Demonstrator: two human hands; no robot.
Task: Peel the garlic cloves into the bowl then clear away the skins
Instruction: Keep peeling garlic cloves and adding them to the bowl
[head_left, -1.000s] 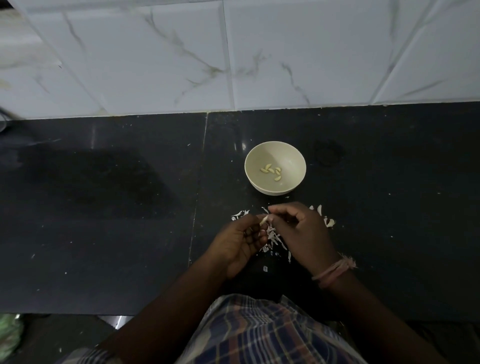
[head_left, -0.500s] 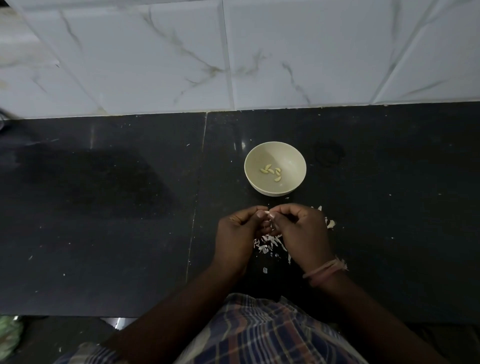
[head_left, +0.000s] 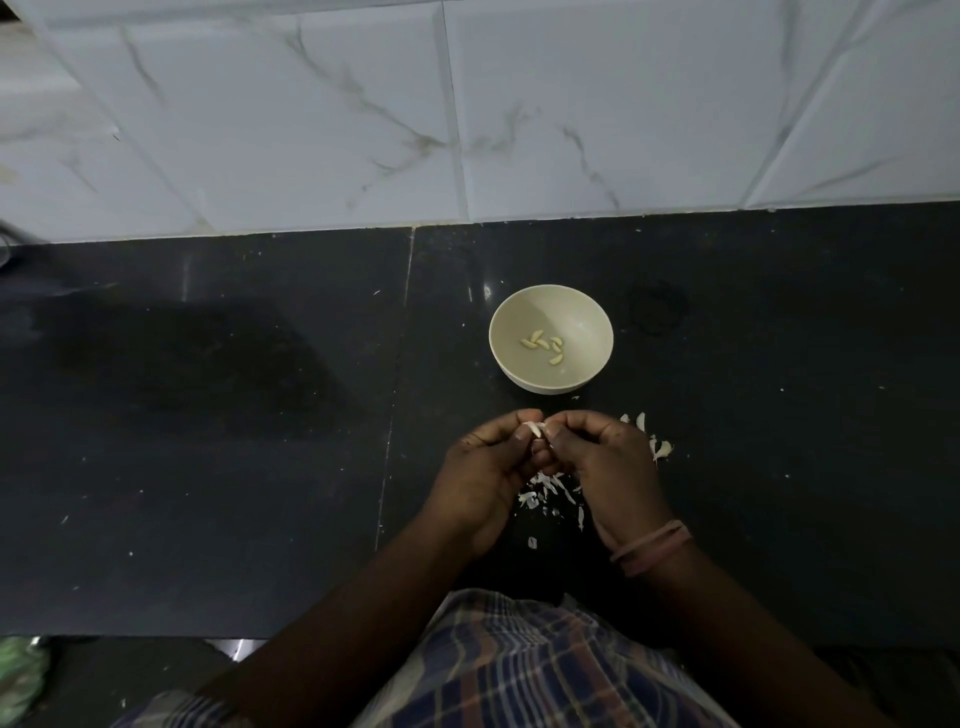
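A small cream bowl (head_left: 563, 382) stands on the black counter, with several peeled garlic cloves (head_left: 544, 343) lying in its bottom. Just in front of the bowl, my left hand (head_left: 485, 470) and my right hand (head_left: 605, 467) meet above the counter. Between their fingertips both pinch one pale garlic clove (head_left: 535, 428). Torn white skins (head_left: 548, 491) lie scattered on the counter under and between my hands. More skins and pieces of garlic (head_left: 660, 446) lie just right of my right hand.
The black counter (head_left: 208, 415) runs up to a white marble-tiled wall (head_left: 467, 114). A seam (head_left: 395, 395) crosses the counter left of my hands. Its front edge lies close to my checked clothing (head_left: 519, 670). Something green (head_left: 18, 675) shows at the bottom left.
My hands have drawn together and lifted slightly toward the bowl. The clove, earlier showing at my left fingertips, is now pinched between both hands.
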